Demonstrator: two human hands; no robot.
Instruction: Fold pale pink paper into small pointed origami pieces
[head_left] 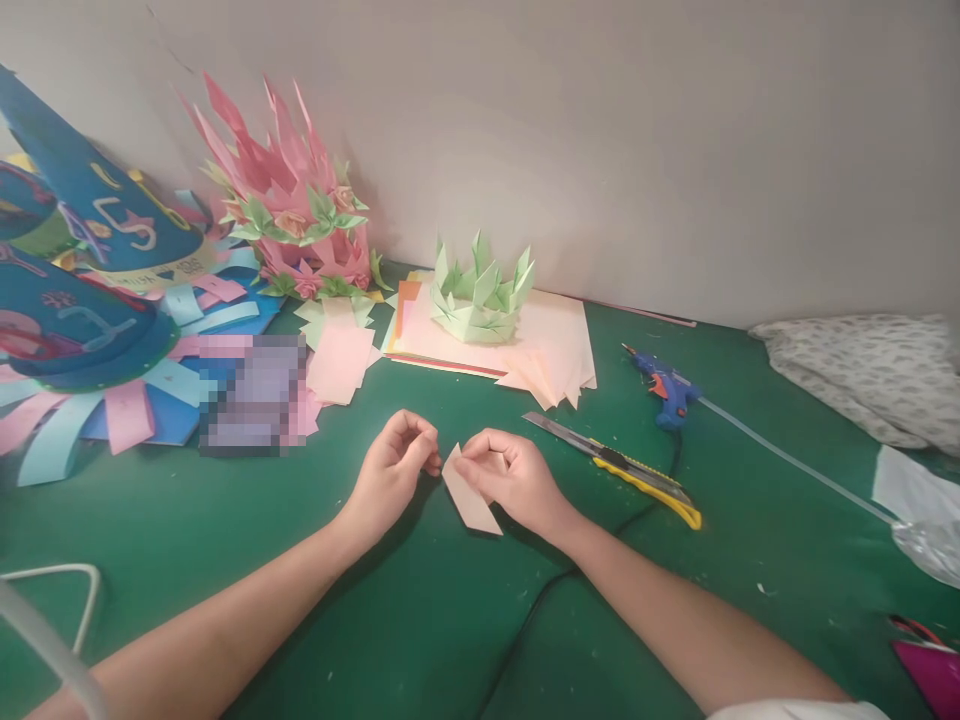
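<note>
A small folded piece of pale pink paper (466,492) lies under my fingers on the green table (420,620). My right hand (514,480) pinches its upper end, fingers curled over it. Just to its left, my left hand (394,470) has its fingers curled in, fingertips close to the paper's top corner; whether they touch it is unclear. A light green folded paper crown (480,290) sits on a stack of pale pink sheets (555,345) behind my hands.
A yellow utility knife (622,468) with its blade out lies right of my right hand. A blue glue gun (667,392) is behind it, cord trailing. Pink paper crown (289,215), blue cone hats (90,200), paper strips far left. Patterned cloth (862,375) far right.
</note>
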